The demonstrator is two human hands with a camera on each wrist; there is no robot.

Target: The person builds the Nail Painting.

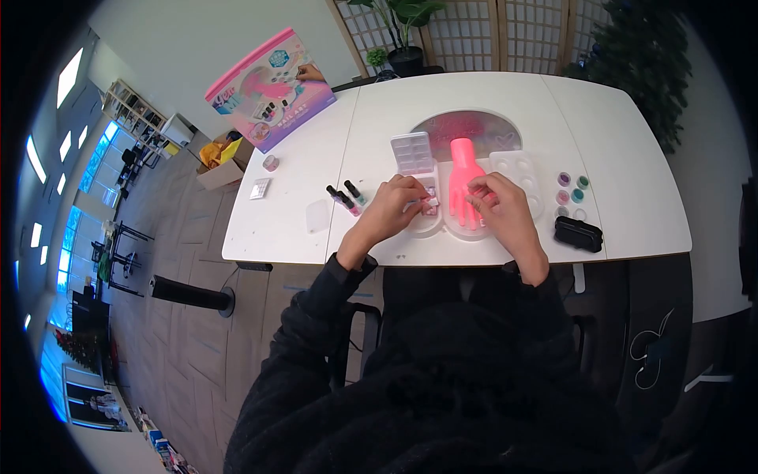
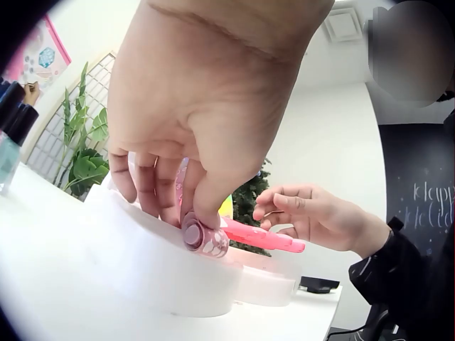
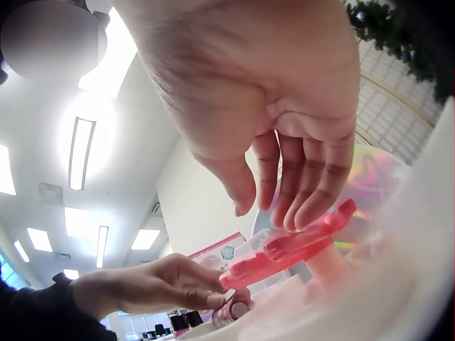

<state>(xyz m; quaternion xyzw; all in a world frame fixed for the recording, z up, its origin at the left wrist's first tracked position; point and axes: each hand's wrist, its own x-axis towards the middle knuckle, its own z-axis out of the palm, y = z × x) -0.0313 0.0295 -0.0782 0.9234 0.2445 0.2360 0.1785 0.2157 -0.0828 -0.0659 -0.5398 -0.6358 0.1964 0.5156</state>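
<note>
A pink model hand (image 1: 464, 178) lies palm down on the white base, its fingers toward the person. My left hand (image 1: 387, 210) is at the compartment left of it; in the left wrist view, thumb and fingers pinch a small pink-and-white patterned roll (image 2: 206, 238) at the rim of the white base (image 2: 178, 277). Over the model hand's fingers (image 3: 284, 252) hovers my right hand (image 3: 263, 92), fingers bent loosely, thumb apart and nothing visible between them. Beneath the left hand (image 3: 156, 284), the roll (image 3: 232, 308) shows its round end.
Nail polish bottles (image 1: 347, 199) and a clear lid (image 1: 317, 216) are to the left. Small colored pots (image 1: 564, 179) and a black case (image 1: 578, 234) lie to the right. An open-lidded clear box (image 1: 412, 152) and a shiny half-round panel (image 1: 505, 130) stand behind; a large pink box (image 1: 272, 91) is back left.
</note>
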